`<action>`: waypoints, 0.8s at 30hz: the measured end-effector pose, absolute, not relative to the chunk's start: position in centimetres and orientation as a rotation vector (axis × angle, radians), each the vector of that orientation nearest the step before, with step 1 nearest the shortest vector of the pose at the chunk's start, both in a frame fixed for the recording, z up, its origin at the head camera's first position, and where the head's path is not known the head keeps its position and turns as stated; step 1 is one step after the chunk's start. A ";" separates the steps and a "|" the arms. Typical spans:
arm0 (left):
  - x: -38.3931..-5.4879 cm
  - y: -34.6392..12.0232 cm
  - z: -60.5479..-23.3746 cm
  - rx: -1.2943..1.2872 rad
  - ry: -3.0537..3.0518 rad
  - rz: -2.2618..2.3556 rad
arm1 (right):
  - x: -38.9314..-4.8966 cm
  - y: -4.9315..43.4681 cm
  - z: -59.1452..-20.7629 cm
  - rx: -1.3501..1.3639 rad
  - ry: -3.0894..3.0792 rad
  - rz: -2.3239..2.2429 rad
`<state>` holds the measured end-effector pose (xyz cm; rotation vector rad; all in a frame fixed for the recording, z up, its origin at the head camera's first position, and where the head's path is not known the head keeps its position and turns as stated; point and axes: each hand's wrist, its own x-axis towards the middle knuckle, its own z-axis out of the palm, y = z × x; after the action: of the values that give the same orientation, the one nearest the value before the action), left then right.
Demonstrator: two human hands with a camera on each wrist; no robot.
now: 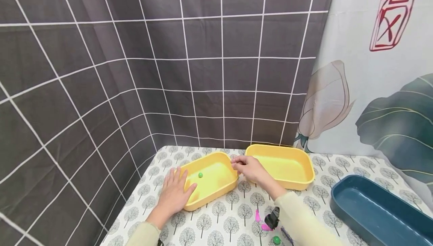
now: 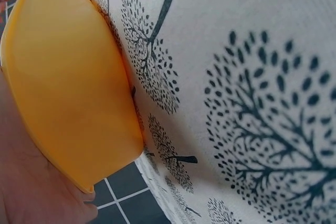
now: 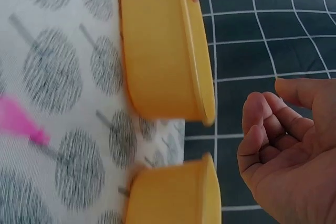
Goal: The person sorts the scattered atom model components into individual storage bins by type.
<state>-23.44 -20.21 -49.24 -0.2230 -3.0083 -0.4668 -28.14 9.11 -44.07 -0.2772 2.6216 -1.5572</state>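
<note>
A yellow tray (image 1: 216, 194) stands on the table with a small green ball (image 1: 200, 175) inside. Across its left end rests my left hand (image 1: 175, 189), fingers spread and thumb over the inside; the left wrist view shows this hand (image 2: 31, 182) against the rim. Above the gap between this tray and a second yellow tray (image 1: 280, 151) is my right hand (image 1: 249, 169). In the right wrist view, the right hand (image 3: 286, 150) has loosely curled fingers, thumb apart from the fingertips, and nothing visible between them.
A dark blue tray (image 1: 375, 197) stands at the right. Near the front, beside the right sleeve, lie pink pieces (image 1: 266, 227), another green ball (image 1: 276, 240) and a thin dark purple item (image 1: 286, 235). A dark grid-patterned curtain (image 1: 203, 73) hangs behind the tree-print tablecloth (image 1: 216, 223).
</note>
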 end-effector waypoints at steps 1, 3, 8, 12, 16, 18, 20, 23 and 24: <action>-23.5 -20.2 -49.2 -0.223 -3.008 -0.465 | -27.9 9.7 -43.9 -0.276 2.636 -1.535; -23.5 -20.3 -49.2 -0.223 -3.005 -0.468 | -27.6 10.8 -43.8 -0.292 2.659 -1.500; -23.6 -20.3 -49.1 -0.219 -2.994 -0.488 | -26.6 13.5 -44.0 -0.271 2.690 -1.459; -23.5 -20.2 -49.2 -0.216 -3.010 -0.498 | -25.5 15.3 -44.6 -0.280 2.658 -1.482; -23.4 -20.2 -49.2 -0.225 -3.014 -0.502 | -24.3 16.8 -45.1 -0.326 2.647 -1.515; -23.4 -20.3 -49.3 -0.226 -3.010 -0.503 | -23.7 17.4 -45.3 -0.348 2.657 -1.517; -23.5 -20.3 -49.4 -0.225 -3.010 -0.496 | -23.2 18.0 -45.4 -0.354 2.656 -1.516; -23.6 -20.4 -49.5 -0.220 -3.014 -0.477 | -22.6 18.9 -45.5 -0.349 2.641 -1.527; -23.7 -20.5 -49.5 -0.220 -3.011 -0.473 | -22.5 19.2 -45.5 -0.345 2.626 -1.539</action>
<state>-23.67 -20.46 -49.51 -0.2198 -3.0112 -0.4728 -22.46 19.16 -45.51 -0.3449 2.6262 -1.5386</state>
